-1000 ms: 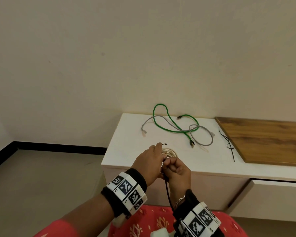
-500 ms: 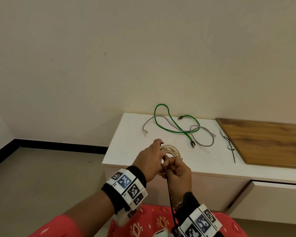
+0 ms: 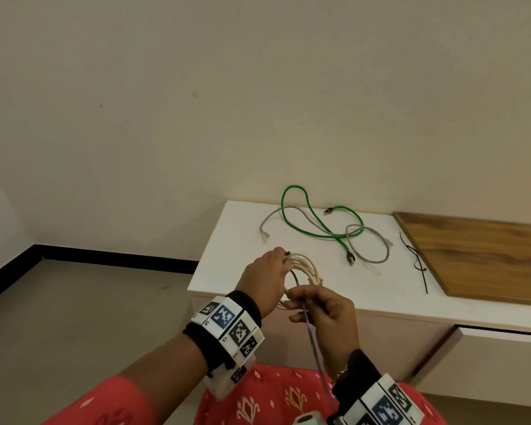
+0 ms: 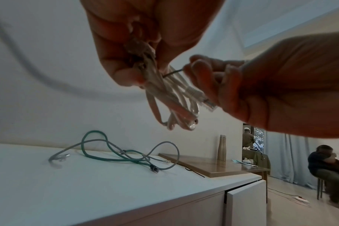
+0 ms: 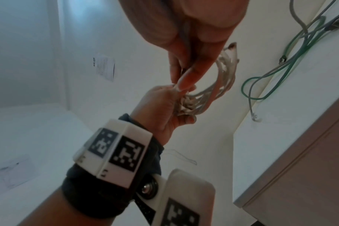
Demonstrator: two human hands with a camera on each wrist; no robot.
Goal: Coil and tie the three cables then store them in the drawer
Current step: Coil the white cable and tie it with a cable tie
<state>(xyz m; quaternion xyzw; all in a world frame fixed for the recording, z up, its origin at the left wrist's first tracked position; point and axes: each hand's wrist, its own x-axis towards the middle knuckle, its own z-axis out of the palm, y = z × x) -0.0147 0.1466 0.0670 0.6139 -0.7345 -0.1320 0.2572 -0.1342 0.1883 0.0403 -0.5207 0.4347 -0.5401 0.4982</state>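
Observation:
My left hand grips a coiled cream cable above the front edge of the white cabinet top; the same coil hangs from its fingers in the left wrist view. My right hand pinches a thin black cable tie that runs through the coil and trails down towards my lap. A green cable and a grey cable lie loose and tangled together further back on the top. The drawer at the lower right stands slightly ajar.
Two more black ties lie by the edge of a wooden board on the right of the cabinet. A metal bottle stands on that board. A person sits far off to the right. Wall close behind.
Both hands have lifted the cream coil and spread it into view. My right hand has drawn back towards me, pulling the black tie out longer through the coil.

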